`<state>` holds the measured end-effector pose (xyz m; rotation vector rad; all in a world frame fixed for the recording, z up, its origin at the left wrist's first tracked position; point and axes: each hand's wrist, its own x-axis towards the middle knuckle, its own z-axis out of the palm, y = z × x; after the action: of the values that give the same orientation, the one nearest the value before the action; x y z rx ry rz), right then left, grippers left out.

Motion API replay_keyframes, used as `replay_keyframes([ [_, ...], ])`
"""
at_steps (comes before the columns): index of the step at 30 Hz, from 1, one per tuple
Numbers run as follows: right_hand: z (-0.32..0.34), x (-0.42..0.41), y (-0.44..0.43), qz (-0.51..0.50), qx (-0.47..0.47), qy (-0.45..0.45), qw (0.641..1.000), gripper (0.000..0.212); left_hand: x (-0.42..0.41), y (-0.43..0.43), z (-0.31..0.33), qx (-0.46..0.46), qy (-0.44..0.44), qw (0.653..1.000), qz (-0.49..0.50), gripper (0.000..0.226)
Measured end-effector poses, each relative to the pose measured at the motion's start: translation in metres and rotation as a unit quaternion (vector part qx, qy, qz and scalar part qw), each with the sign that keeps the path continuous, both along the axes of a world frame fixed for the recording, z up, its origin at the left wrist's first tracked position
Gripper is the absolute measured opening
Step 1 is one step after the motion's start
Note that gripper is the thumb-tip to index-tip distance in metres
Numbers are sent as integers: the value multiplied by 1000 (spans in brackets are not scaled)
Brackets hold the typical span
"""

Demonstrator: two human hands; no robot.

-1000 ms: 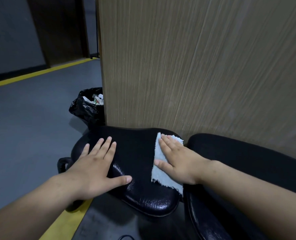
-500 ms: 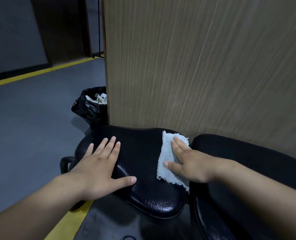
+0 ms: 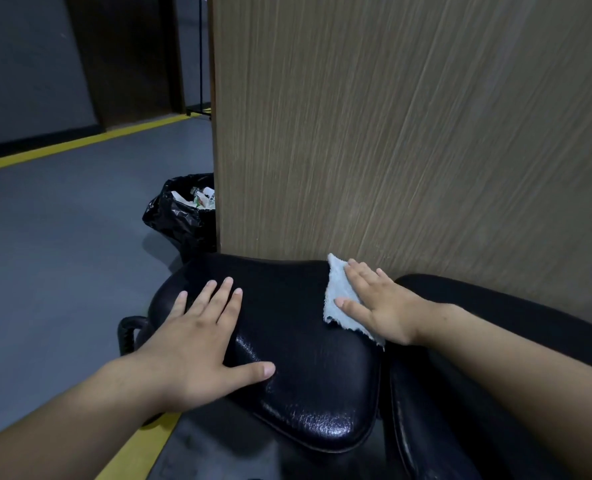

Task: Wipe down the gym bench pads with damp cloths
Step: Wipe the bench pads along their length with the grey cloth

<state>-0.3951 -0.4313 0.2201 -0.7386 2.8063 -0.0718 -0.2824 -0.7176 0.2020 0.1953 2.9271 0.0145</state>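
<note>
A black padded bench seat (image 3: 298, 358) fills the lower middle of the view, its near edge shiny and cracked. My left hand (image 3: 197, 344) lies flat on the seat's left side, fingers spread, holding nothing. My right hand (image 3: 381, 306) presses a light blue cloth (image 3: 339, 299) flat against the seat's far right corner, close to the wooden panel. A second black pad (image 3: 495, 341) runs off to the right, under my right forearm.
A tall wood-grain panel (image 3: 408, 133) stands directly behind the pads. A bin lined with a black bag (image 3: 180, 216) and holding rubbish sits at the panel's left edge. Grey floor with yellow lines (image 3: 72, 143) spreads to the left. A black handle (image 3: 128, 337) sticks out left of the seat.
My right hand has slid the cloth away from me, from the seat's right edge up to its far right corner. My left hand has stayed flat on the seat.
</note>
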Motion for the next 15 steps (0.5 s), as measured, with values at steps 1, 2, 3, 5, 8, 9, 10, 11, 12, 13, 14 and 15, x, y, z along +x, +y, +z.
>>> replay_keyframes([
  [1, 2, 12, -1, 8, 9, 5, 1000, 82, 0, 0, -1, 0, 1, 1000, 0, 122],
  [2, 4, 26, -1, 20, 20, 10, 1000, 83, 0, 0, -1, 0, 2, 1000, 1, 123],
  [3, 5, 42, -2, 34, 32, 15, 999, 84, 0, 0, -1, 1, 3, 1000, 1, 125],
  [5, 9, 77, -4, 62, 52, 24, 996, 85, -1, 0, -2, 7, 3, 1000, 1, 128],
  [8, 9, 113, -8, 63, 76, 23, 995, 84, 0, 0, -2, 10, 4, 1000, -2, 129],
  [9, 8, 115, -9, 56, 83, 30, 995, 84, 0, 0, -2, 9, 5, 1000, -1, 129],
  [10, 7, 114, -10, 50, 87, 40, 994, 86, 0, 0, -2, 8, 5, 1000, 0, 128],
  [11, 6, 108, -10, 43, 90, 48, 994, 88, 0, 0, -2, 6, 5, 1000, 1, 127],
  [12, 5, 100, -11, 34, 90, 49, 994, 90, 0, 0, -2, 6, 4, 1000, 2, 127],
  [13, 5, 90, -10, 23, 88, 45, 995, 91, -1, 0, -2, 7, 6, 1000, 1, 126],
  [14, 5, 78, -10, 12, 82, 38, 996, 92, -1, 0, -3, 8, 8, 1000, 0, 126],
  [15, 6, 64, -9, 3, 73, 31, 997, 93, -1, -1, -3, 8, 12, 1000, -1, 125],
])
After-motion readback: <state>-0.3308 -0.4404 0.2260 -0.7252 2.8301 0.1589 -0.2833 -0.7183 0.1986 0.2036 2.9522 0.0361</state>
